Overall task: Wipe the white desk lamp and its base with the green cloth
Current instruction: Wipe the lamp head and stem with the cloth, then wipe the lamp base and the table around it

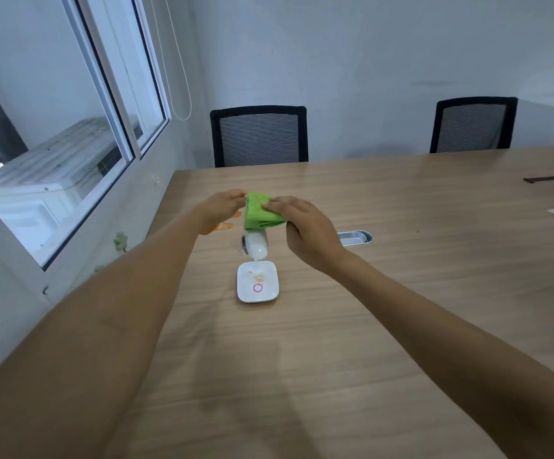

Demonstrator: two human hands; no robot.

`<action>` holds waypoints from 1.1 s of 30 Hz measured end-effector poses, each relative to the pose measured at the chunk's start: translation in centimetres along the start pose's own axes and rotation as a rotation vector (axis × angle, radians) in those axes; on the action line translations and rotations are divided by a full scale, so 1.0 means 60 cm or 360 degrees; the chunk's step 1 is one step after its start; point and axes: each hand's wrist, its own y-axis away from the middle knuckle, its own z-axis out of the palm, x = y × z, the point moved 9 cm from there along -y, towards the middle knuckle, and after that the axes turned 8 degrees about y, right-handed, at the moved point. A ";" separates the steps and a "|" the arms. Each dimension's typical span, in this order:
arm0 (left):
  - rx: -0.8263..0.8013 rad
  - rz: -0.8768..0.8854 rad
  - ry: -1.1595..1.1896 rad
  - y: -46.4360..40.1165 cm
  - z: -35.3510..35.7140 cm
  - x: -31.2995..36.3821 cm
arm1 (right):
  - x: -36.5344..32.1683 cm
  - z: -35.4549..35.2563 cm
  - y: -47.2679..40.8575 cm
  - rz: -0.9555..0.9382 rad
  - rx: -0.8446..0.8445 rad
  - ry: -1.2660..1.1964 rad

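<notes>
The wooden table (368,326) carries the white lamp base (257,282) and a metal cable grommet (356,237).

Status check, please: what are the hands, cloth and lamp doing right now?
Right hand presses green cloth onto lamp head. Left hand steadies far side. Base speckled, unwiped. Nothing in the way.

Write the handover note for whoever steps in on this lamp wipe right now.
Right hand: grip on the green cloth, pressing it over the top of the white desk lamp.
Left hand: open, fingertips at the cloth's left edge, steadying the lamp head.
Lamp stands near the left end of the wooden table; its square white base sits in front, toward the person, uncovered.
Done: the cloth is on the lamp head.
Left: the lower part of the lamp and the base, which shows pale crumbs or marks above its pink ring.
</notes>
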 end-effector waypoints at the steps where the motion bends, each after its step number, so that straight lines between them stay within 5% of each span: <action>1: 0.0009 -0.0009 -0.0001 0.000 0.001 0.000 | 0.004 0.010 0.000 0.0001 -0.0070 0.0002; 10: -0.0016 -0.0028 -0.0035 0.009 -0.003 -0.002 | -0.035 0.010 0.118 -0.0403 -0.0032 0.0064; 15: 0.0008 -0.0023 0.0056 0.015 -0.002 -0.002 | 0.072 0.031 0.148 0.0319 0.0258 -0.0210; 18: 0.0137 0.0030 0.0113 0.017 -0.013 -0.020 | 0.123 0.086 0.162 0.0609 0.0086 -0.0200; 23: 0.0220 0.0059 -0.0633 0.038 -0.017 -0.140 | 0.147 0.190 0.176 0.0693 -0.0389 -0.0152; 28: 0.0252 -0.0400 -0.1129 0.093 -0.039 -0.358 | 0.148 0.255 0.152 0.0718 -0.0470 -0.0150; 33: 0.0321 -0.0435 -0.1416 0.157 -0.046 -0.477 | 0.150 0.318 0.115 0.0627 -0.0579 -0.0075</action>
